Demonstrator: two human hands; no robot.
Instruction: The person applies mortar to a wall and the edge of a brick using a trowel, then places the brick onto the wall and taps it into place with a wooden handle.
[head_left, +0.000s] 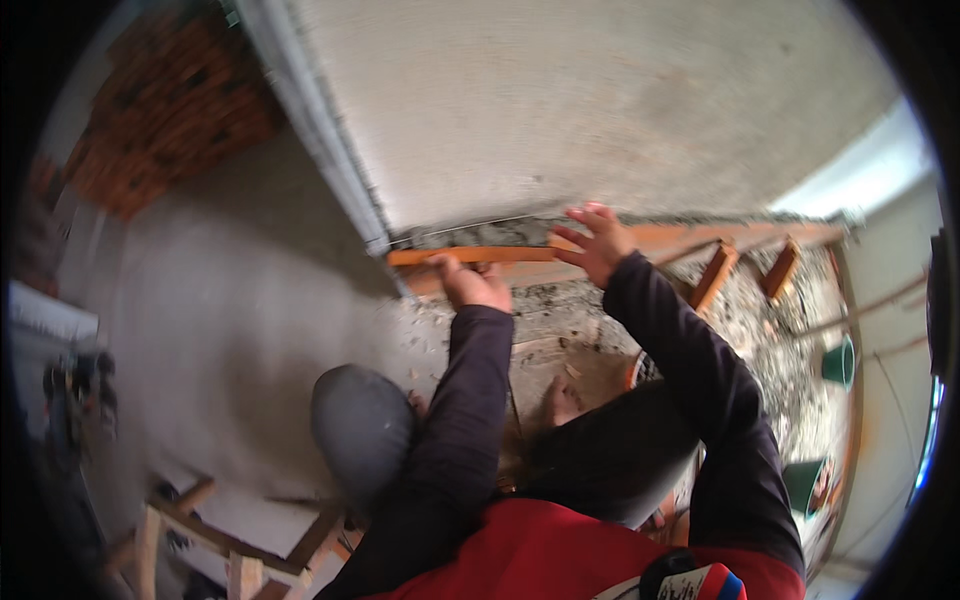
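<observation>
Orange strip is seemingly being aligned, pinched by L hand, R hand fingers spread wide; steadying prob. needed next.

The head camera looks from the person's head, steeply down and slightly forward. Very near, at the lower edge, is the red cloth shirt; the bare left hand and bare right hand are farther, around the centre. Toward the top it faces a pale plastered wall.
</observation>
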